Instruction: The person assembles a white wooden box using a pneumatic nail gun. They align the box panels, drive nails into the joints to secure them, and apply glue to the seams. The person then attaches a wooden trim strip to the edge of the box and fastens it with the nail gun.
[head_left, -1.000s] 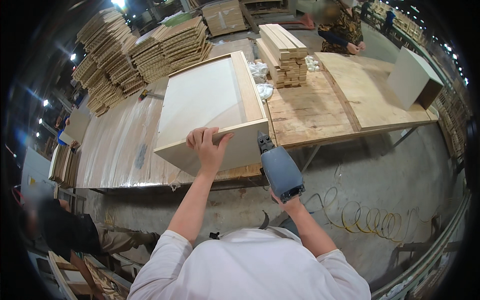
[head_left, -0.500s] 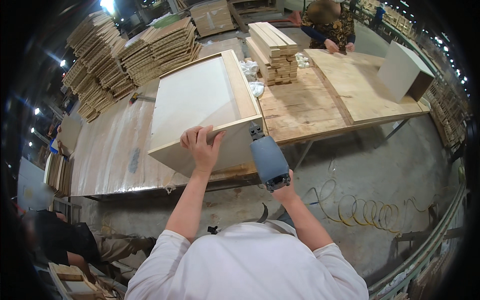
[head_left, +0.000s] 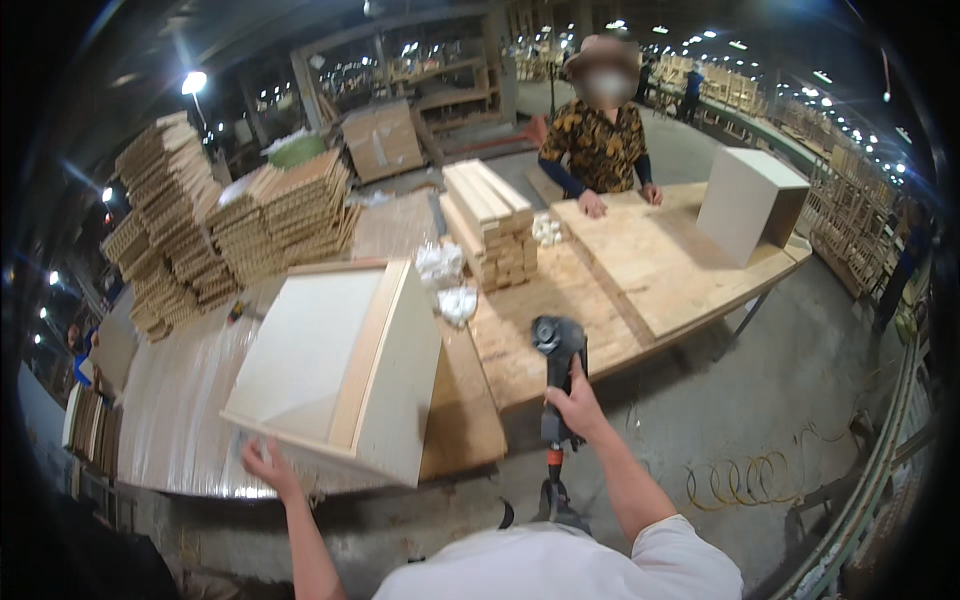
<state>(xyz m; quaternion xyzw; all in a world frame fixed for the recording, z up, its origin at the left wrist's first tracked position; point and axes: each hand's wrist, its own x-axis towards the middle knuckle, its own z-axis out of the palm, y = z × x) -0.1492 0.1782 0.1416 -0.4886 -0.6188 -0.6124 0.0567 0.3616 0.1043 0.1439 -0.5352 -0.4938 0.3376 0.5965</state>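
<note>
Now the wooden box (head_left: 305,345) sits on the table (head_left: 180,425) at eight o'clock, left hand (head_left: 268,467) spread by its near edge, perhaps steadying it. Right hand (head_left: 580,403) clamps the nail gun (head_left: 557,340), apparently clear, at four o'clock.

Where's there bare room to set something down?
The plywood panel has bare room between the wood-strip stack and white box. Another patch lies before that stack, partly behind the power tool in your right hand. It's crowded between that stack and the cabinet, where white bundles lie.
</note>
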